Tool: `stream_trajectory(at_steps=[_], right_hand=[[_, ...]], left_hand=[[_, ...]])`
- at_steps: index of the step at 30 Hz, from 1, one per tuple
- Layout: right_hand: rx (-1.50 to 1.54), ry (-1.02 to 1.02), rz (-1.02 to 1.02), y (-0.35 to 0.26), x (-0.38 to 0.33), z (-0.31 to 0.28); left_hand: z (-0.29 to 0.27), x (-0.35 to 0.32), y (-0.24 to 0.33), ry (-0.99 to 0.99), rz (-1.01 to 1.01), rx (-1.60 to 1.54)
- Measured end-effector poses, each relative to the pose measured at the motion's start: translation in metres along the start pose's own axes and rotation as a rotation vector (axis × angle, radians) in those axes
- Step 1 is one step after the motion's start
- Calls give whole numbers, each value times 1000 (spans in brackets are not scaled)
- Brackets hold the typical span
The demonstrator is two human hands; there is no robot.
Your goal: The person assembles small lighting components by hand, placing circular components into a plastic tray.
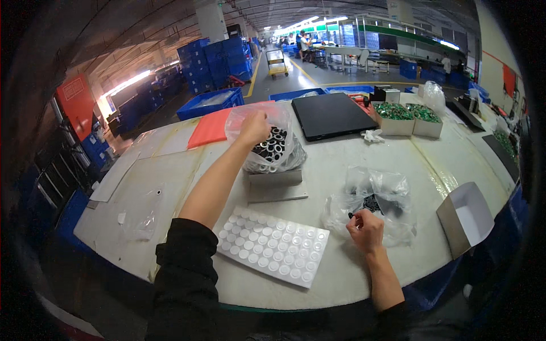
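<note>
My left hand (pixel 255 128) is stretched out over the mouth of a clear plastic bag (pixel 241 118). Its fingers are curled, and whatever they grip is hidden behind the hand. Black and silvery rings (pixel 273 146) fill the bag, which sits in a low carton (pixel 277 177). On the right, my right hand (pixel 367 231) pinches a small black part (pixel 350 215) between thumb and fingers. Just beyond it, an open clear bag (pixel 398 193) holds many small black pieces (pixel 371 203). Between my forearms lies a white tray (pixel 273 245) with rows of round white discs or recesses.
A black flat case (pixel 333 115) and a red sheet (pixel 207 129) lie at the back. Boxes of green circuit boards (pixel 393 117) stand back right. An open white carton (pixel 466 220) is at the right edge, a flat plastic bag (pixel 139 223) at left. Blue crates (pixel 210 103) stand beyond the table.
</note>
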State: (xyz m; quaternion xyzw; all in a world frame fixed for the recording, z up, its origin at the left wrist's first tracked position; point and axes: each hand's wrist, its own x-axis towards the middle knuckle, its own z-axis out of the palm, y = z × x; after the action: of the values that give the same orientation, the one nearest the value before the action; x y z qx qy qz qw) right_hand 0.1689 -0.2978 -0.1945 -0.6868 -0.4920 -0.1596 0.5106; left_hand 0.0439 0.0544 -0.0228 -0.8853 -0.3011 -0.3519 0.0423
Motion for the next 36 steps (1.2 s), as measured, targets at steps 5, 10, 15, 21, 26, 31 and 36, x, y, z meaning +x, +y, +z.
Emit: stream_trajectory(at_steps=[5,10,15,21,26,31,36], right_hand=[[145,-13,140,-1,3,-4],[572,-148,381,-10,4,-5],[784,-224,442,-14,-4,8],[809,-264,519,-18,-6,8],[698,-414,402,-54,4,29],[859,-433,388,-68,6,57],[899,-464,676,-61,0,48]], left_hand=[[-49,-70,52,140,192,-270],[-61,-208,65,-430,143,-259],[-40,-245,48,-613,-62,-320],[-29,-254,44,-543,139,-130],[-34,-261,47,-496,401,74],[-42,-243,43,-537,-5,-241],[-57,-252,58,-489,-512,-901]])
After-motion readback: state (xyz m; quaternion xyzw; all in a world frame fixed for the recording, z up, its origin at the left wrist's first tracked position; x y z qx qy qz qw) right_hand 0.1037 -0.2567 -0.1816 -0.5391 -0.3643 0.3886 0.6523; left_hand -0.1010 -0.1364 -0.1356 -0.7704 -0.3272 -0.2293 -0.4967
